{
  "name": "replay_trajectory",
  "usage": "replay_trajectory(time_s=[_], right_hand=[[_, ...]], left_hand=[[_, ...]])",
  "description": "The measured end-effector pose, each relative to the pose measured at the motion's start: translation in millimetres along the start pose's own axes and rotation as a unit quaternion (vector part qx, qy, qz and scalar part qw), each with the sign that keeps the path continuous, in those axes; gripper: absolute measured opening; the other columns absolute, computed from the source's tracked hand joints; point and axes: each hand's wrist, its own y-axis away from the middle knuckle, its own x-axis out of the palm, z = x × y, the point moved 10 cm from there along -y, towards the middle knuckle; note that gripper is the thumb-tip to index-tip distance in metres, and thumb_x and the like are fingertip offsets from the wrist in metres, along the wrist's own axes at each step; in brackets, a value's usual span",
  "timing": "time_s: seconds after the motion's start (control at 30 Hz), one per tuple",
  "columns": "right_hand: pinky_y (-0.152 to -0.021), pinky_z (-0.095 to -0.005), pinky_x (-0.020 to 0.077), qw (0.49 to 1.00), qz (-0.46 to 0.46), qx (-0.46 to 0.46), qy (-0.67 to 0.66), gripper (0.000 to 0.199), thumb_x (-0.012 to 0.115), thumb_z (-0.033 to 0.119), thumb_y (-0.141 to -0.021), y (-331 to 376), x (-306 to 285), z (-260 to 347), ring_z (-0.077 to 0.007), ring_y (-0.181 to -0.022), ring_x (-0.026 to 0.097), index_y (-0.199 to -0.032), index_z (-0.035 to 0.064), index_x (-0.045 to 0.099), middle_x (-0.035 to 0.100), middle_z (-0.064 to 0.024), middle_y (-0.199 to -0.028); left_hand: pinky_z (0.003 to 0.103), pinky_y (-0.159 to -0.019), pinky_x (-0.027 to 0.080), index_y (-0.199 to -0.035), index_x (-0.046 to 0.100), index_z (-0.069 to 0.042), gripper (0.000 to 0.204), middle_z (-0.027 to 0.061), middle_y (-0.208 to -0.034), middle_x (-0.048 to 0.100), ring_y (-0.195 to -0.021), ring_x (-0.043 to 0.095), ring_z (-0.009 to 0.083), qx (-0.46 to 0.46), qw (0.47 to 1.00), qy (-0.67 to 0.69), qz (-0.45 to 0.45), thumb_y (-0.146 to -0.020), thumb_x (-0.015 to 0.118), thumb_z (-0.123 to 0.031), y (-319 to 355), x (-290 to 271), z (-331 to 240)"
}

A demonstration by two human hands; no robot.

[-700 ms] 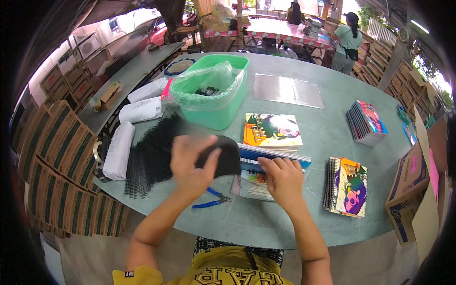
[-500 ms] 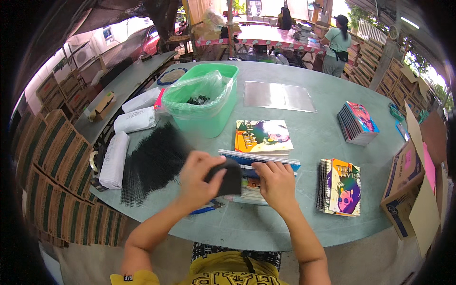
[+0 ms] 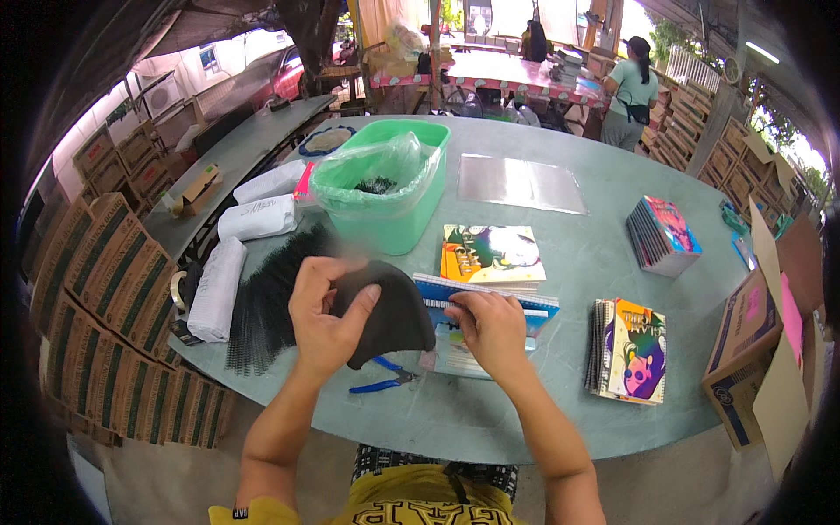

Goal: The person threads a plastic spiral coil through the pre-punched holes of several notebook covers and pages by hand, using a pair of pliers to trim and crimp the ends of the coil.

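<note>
My left hand (image 3: 328, 319) is bent around a dark, curved, sheet-like black piece (image 3: 389, 306), its thumb in front; blur hides the exact grip and the piece's kind. My right hand (image 3: 490, 328) pinches a blue-covered notebook (image 3: 544, 306) by its punched long edge. Under that hand, more notebooks (image 3: 459, 357) lie in a stack. Just beyond is another notebook stack (image 3: 493, 254) with a colourful cover on top. Blue-handled cutters (image 3: 378, 385) rest on the table below my left hand. Left of it spreads a pile of black spiral binding coils (image 3: 271, 306).
A green tub (image 3: 394, 219) lined with clear plastic stands beyond my left hand, beside white wrapped bundles (image 3: 255, 217). Notebook stacks (image 3: 632, 350) and an open carton (image 3: 744, 350) are at right. A clear sheet (image 3: 522, 182) lies farther back. Another person (image 3: 630, 92) stands beyond the table.
My left hand has moved left and slightly up with the black piece, which now tilts and shows more surface. The cutters are more exposed. My right hand has shifted slightly left along the notebook.
</note>
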Motion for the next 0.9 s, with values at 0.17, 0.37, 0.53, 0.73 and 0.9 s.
replay_trajectory(time_s=[0.17,0.37,0.53,0.73,0.9], right_hand=[[-0.066,-0.0363,0.0416,0.999,-0.018,-0.013,-0.04,0.01,0.067,0.008,-0.071,-2.1,-0.5,-4.4,-0.0227,-0.072,0.062,-0.081,0.0092,0.063,0.065,-0.0058,-0.074],[-0.069,-0.036,0.0432,0.998,0.022,0.003,-0.066,0.01,0.067,0.008,-0.073,-1.5,0.5,-12.9,-0.0237,-0.075,0.063,-0.082,0.0085,0.064,0.066,-0.0066,-0.076],[-0.07,-0.0356,0.0469,0.995,0.044,0.064,-0.056,0.013,0.07,0.016,-0.076,7.5,-25.4,-35.8,-0.0255,-0.075,0.064,-0.084,0.0066,0.066,0.067,-0.0087,-0.078],[-0.068,-0.0259,0.0482,0.945,0.067,0.193,-0.256,0.016,0.072,0.016,-0.078,34.8,-30.3,-96.1,-0.0121,-0.075,0.063,-0.086,0.0027,0.069,0.069,-0.0059,-0.081],[-0.069,-0.0245,0.0474,0.94,0.045,0.188,-0.28,0.015,0.072,0.015,-0.078,37.7,-28.4,-89.2,-0.0094,-0.075,0.062,-0.086,0.0022,0.069,0.069,-0.0056,-0.079]], left_hand=[[0.022,-0.058,0.038,-0.096,0.066,-0.007,0.028,0.0026,-0.086,0.053,-0.072,0.05,0.0105,-0.011,0.996,-0.04,0.077,-0.068,0.072,-0.003,19.4,23.5,10.4],[0.027,-0.065,0.042,-0.098,0.065,-0.01,0.032,0.0044,-0.087,0.052,-0.077,0.051,0.017,0.056,0.997,-0.016,-0.051,-0.068,0.072,-0.005,4.4,10.1,-23.6],[0.035,-0.068,0.047,-0.098,0.064,-0.013,0.03,0.0097,-0.091,0.054,-0.085,0.056,0.0263,0.073,0.895,-0.159,0.411,-0.07,0.069,-0.003,108.1,122.0,32.1],[0.035,-0.072,0.048,-0.094,0.065,-0.009,0.028,0.0103,-0.087,0.056,-0.08,0.057,0.0272,0.053,0.994,-0.077,0.055,-0.067,0.071,-0.002,30.3,59.9,-2.3],[0.035,-0.07,0.048,-0.097,0.065,-0.012,0.028,0.0085,-0.088,0.055,-0.082,0.057,0.0258,0.118,0.973,-0.09,0.175,-0.071,0.07,-0.005,47.1,90.1,-4.7]])
